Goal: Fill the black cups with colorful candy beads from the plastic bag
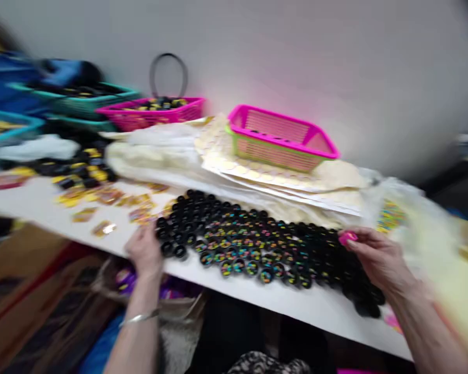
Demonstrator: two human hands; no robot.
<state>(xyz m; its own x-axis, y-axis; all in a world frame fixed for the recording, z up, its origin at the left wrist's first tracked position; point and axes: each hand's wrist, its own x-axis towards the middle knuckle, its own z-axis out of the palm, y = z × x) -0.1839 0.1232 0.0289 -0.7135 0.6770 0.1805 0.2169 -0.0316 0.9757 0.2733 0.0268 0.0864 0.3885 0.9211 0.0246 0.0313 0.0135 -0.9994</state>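
A dense cluster of small black round jars lies on the white table; several near the front carry colourful tops. My left hand rests at the cluster's left edge, fingers curled against the jars there. My right hand hovers at the cluster's right end, fingers bent, pink nail showing. The picture is smeared by motion, so whether either hand holds anything is unclear.
A pink basket sits on stacked sticker sheets behind the jars. Another pink basket and teal baskets stand at the back left. Loose yellow labels litter the left. Plastic bags lie at the right.
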